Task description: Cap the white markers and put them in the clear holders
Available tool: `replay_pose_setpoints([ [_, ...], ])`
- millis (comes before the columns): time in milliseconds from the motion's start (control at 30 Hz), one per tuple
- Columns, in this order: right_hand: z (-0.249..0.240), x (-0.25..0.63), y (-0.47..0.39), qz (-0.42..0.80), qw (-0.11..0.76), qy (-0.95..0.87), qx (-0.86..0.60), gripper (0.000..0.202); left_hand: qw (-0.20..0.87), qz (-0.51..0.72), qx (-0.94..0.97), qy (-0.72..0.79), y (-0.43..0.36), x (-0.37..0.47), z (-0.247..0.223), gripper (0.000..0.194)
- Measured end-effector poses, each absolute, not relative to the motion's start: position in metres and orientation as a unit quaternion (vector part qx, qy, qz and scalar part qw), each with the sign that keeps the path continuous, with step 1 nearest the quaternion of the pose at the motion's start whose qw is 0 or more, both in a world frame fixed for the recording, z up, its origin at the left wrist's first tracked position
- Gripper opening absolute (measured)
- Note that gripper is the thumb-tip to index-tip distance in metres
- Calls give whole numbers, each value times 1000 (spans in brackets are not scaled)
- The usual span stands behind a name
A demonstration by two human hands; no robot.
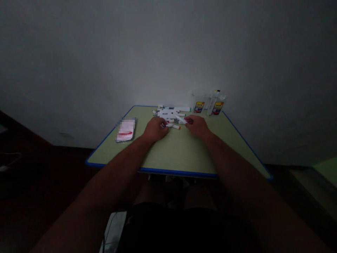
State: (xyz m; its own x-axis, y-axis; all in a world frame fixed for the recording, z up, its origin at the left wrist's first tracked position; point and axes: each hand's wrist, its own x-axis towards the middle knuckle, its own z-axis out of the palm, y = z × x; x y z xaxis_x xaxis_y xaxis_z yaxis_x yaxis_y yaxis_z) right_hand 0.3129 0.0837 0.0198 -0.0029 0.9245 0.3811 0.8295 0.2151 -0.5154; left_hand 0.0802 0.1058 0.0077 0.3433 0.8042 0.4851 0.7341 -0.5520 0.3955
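Note:
Several white marker pens with coloured ends lie in a loose pile (168,114) at the back of the table. My right hand (198,126) pinches the near end of a white marker (180,118), which slants over the pile. At the pile's left front, my left hand (156,130) has its fingers curled in around a white marker, partly hidden by the fingers. Just right of those fingers lies a marker with an orange end (177,127). Two clear plastic cases (199,105) with yellow and blue labels stand at the back right; the right-hand one (217,107) has a few markers in it.
A phone (126,130) with a lit screen, partly blurred out, lies at the table's left side. The pale green table (179,154) has a blue edge and stands against a grey wall (168,52). Below the left arm is a white object (114,228) with a cable.

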Motion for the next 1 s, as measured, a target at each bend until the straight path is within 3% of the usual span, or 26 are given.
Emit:
replay_pose_setpoints([
  [433,22,312,84,105,353,-687,-626,30,155,391,762,492,102,79,15,12],
  [1000,19,314,86,104,354,-687,-626,28,165,415,751,487,105,76,12,16],
])
